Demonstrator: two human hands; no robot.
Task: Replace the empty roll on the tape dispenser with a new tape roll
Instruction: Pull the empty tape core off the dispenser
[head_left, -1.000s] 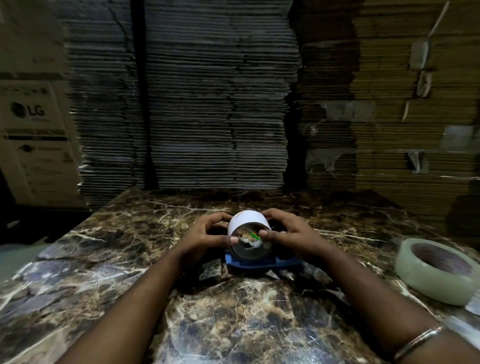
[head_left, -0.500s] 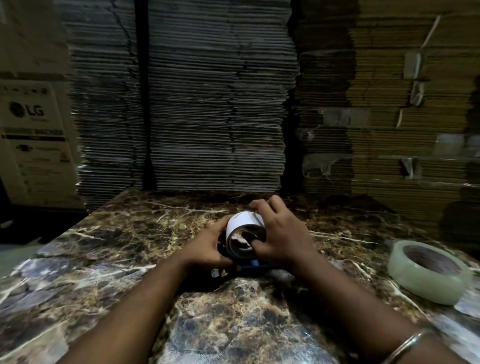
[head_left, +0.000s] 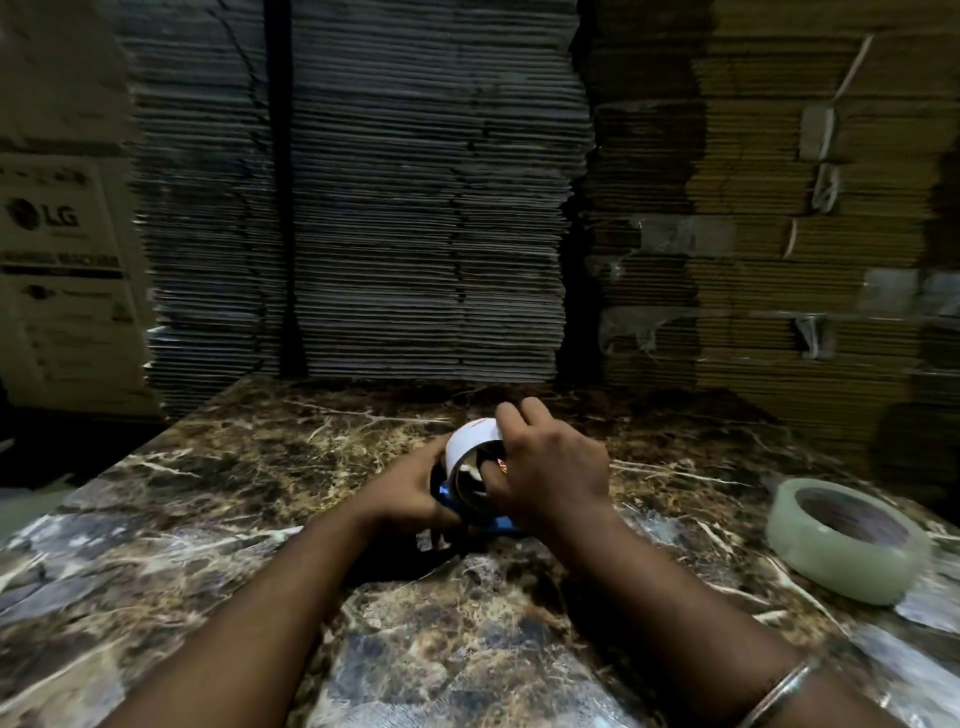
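The empty white roll core (head_left: 470, 448) sits on the blue tape dispenser (head_left: 501, 524), in the middle of the marble table (head_left: 223, 493). My right hand (head_left: 550, 467) wraps over the core from the right, fingers across its top and thumb at its open end. My left hand (head_left: 410, 491) grips the dispenser from the left, below the core. Most of the dispenser is hidden under both hands. A new clear tape roll (head_left: 847, 540) lies flat on the table at the right, apart from my hands.
Tall stacks of flattened cardboard (head_left: 415, 208) rise right behind the table's far edge. A printed carton (head_left: 57, 270) stands at the left, beyond the table's left edge. A metal bangle (head_left: 779, 691) circles my right wrist.
My right hand has moved from the core's side to over its top. The core and dispenser have tilted and shifted slightly left. The left hand has slid lower on the dispenser.
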